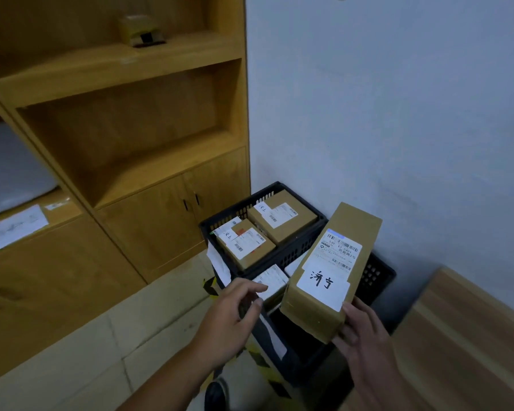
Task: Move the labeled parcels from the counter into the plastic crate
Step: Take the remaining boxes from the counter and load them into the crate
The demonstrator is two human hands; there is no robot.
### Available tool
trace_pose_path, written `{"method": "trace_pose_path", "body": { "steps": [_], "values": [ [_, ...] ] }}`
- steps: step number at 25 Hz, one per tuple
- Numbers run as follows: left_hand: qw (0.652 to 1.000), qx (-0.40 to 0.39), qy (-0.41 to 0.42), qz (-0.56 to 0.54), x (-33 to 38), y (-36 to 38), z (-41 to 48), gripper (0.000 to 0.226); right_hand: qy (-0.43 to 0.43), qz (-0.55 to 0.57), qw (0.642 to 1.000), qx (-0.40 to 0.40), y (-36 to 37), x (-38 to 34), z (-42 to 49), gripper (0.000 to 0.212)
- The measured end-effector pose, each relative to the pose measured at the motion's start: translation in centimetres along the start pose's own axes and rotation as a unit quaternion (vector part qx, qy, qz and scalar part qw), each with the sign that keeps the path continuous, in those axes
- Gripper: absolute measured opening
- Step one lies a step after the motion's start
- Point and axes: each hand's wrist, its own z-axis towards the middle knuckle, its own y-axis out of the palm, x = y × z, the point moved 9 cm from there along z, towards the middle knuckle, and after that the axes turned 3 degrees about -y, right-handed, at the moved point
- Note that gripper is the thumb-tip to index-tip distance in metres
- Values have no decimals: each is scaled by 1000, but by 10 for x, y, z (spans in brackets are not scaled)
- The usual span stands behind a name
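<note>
My right hand (361,336) grips the near end of a long cardboard parcel (347,229) with a shipping label and a handwritten white sticker, held tilted above the near black plastic crate (377,274). My left hand (235,310) hovers just left of the parcel with relaxed, slightly bent fingers, holding nothing. Beneath it a labeled parcel (275,280) lies in the near crate. A far black crate (235,212) holds two labeled brown parcels, one at the back (291,226) and one at the front (250,247).
A wooden shelf cabinet (125,137) with low doors stands to the left. A wooden counter (463,342) runs along the right. A pale wall rises behind the crates. Yellow-black tape marks the tiled floor (80,345).
</note>
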Motion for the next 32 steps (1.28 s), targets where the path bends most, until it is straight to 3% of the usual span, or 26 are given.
{"method": "trace_pose_path", "body": {
  "steps": [8, 18, 23, 29, 32],
  "values": [
    [995, -94, 43, -8, -27, -57, 121, 21, -9, 4, 998, 64, 85, 12, 51, 33],
    [985, -171, 33, 14, -58, -33, 214, 20, -9, -22, 992, 123, 83, 38, 140, 36],
    [979, -200, -25, 34, -107, -2, 262, 22, 11, -12, 988, 157, 56, 85, 217, 47],
    [963, -244, -103, 45, -182, 43, 291, 23, 41, 5, 984, 176, 38, 159, 302, 42],
    [952, -274, -129, 45, -207, 68, 304, 24, 45, -2, 981, 187, 31, 188, 324, 54]
  ]
}}
